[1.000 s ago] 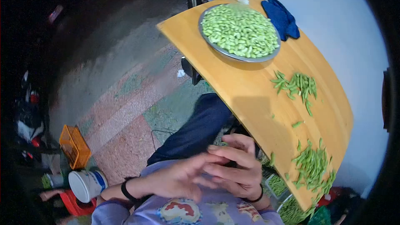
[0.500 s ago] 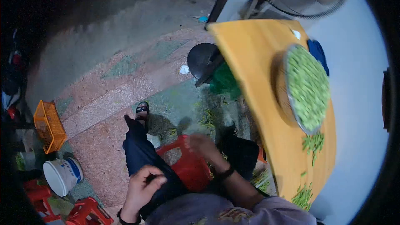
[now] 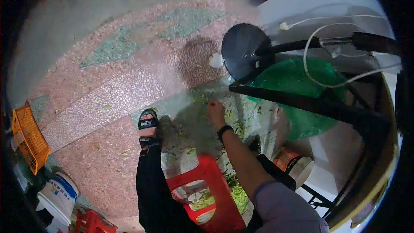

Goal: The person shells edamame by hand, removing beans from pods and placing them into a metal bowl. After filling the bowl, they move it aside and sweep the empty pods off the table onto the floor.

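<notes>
My right hand (image 3: 216, 113) reaches down low over the floor, beyond the red stool (image 3: 211, 181). Its fingers are curled together, and whatever they hold, if anything, is too small to name. Scattered green pieces (image 3: 235, 123) lie on the floor beside and under it. A dark band circles the wrist. My left hand is out of the picture. The sandalled foot (image 3: 147, 125) rests to the left of the hand.
A black round base (image 3: 246, 51) and green plastic bag (image 3: 302, 99) are at the right, behind a black table leg (image 3: 297, 99) and white cable (image 3: 307, 56). An orange-labelled bucket (image 3: 293, 164) stands below. An orange basket (image 3: 31, 138), white bucket (image 3: 58, 196) and red stool (image 3: 92, 222) are at left.
The view has tipped down toward the floor, and the tabletop with its bowl is gone from sight. My right hand has stretched forward and down; my left hand has left the view.
</notes>
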